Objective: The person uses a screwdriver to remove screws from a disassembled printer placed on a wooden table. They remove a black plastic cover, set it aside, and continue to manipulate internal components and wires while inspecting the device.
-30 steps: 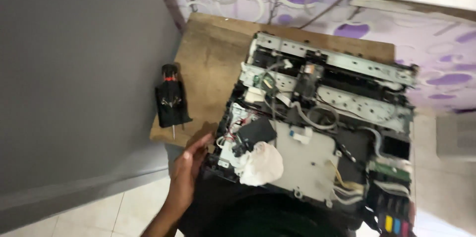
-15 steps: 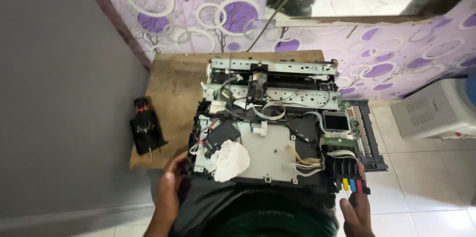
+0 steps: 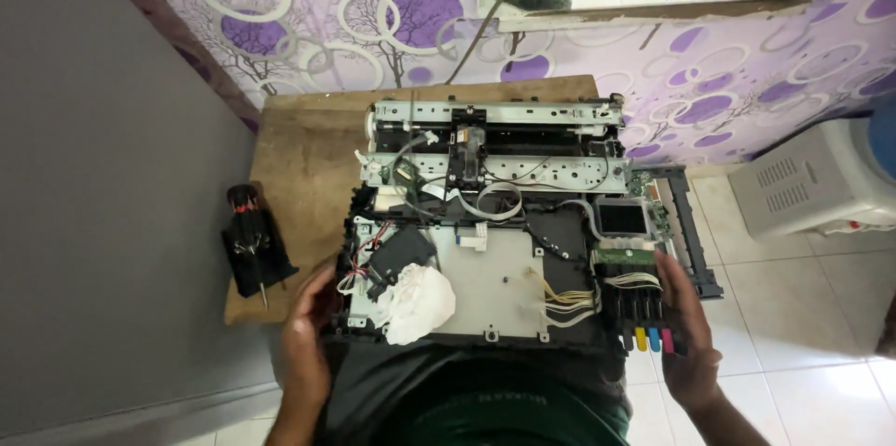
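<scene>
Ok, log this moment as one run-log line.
left hand: on opened printer left edge | right hand: at ink tanks | screwdriver: on wooden table

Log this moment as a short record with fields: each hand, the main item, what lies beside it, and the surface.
left hand: flat against the near left edge of the opened printer
right hand: on the near right corner, by the coloured ink tanks
printer: cover off, metal frame, ribbon cables and circuit board exposed
white wad: crumpled cloth or tissue, lying on the printer's near left part
screwdriver: black and red, resting on a black piece left of the printer
surface: wooden board, against a purple patterned wall
</scene>
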